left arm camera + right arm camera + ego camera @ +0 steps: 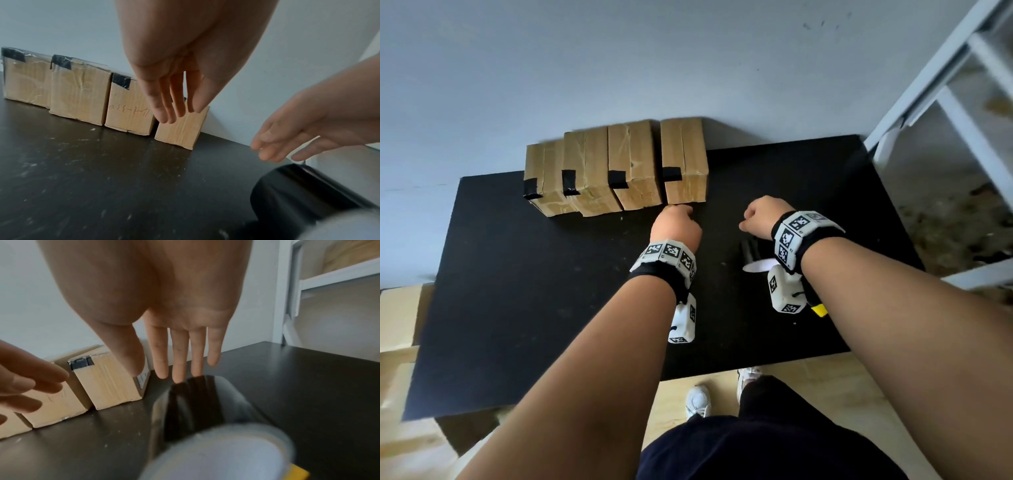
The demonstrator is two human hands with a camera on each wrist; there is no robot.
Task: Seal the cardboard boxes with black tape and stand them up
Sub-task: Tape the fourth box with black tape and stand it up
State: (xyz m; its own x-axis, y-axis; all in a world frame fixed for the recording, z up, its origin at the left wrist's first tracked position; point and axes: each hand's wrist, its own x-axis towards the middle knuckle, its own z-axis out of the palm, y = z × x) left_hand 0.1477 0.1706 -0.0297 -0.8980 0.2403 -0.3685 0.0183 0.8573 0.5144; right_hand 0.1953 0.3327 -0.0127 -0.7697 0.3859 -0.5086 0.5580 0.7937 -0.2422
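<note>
Four boxes upright beyond hands, each taped black: sealing looks done. Left hand and right hand both relaxed, empty. Tape roll on worktop under right wrist.

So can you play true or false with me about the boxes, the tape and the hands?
1. Four cardboard boxes stand in a row by the wall. True.
2. Every box has black tape on it. True.
3. The right hand holds the tape roll. False: the roll lies on the table, and that hand is open above it.
4. The left hand grips a box. False: its fingers are straight, holding nothing.
5. The table is white. False: it is black.
</note>
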